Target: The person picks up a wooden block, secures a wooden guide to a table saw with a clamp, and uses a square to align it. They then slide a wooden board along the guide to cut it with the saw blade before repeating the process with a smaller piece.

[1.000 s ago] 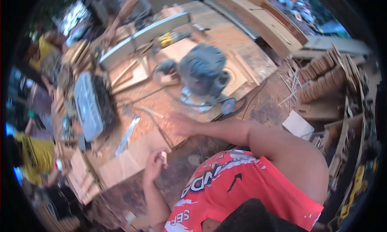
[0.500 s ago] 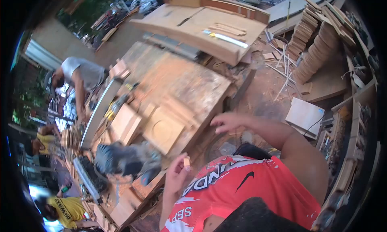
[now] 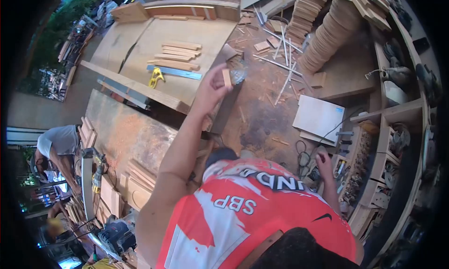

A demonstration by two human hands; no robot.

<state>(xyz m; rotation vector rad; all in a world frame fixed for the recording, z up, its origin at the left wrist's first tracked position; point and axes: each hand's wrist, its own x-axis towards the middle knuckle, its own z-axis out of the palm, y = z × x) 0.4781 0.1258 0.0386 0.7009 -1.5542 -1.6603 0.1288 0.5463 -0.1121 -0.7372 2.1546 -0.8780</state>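
My left hand [image 3: 216, 87] reaches forward beside the near right corner of a large wooden panel [image 3: 110, 43]. Its fingers are closed on a small wood block [image 3: 227, 77]. Just beyond the hand lies some clear plastic [image 3: 239, 75]. On the panel rest several wood strips [image 3: 174, 54], a blue-grey straight bar [image 3: 180, 73] and a yellow clamp [image 3: 155, 77]. Low at my right side hangs my right hand [image 3: 324, 164], its fingers curled in, near a shelf of tools and a black cord [image 3: 304, 154].
Behind the floor scraps stand tall stacks of curved wood pieces [image 3: 329, 33]. A white board [image 3: 319, 117] lies to the right, before wooden shelving [image 3: 402, 111]. At left, a sawdust-covered workbench [image 3: 140, 131] carries boards and a power tool [image 3: 117, 236]. A co-worker [image 3: 61, 145] bends over its far side.
My left hand has moved forward and up with the wood block, now beside the panel. My right hand has dropped back to my side, its fingers curling. The view has turned right.
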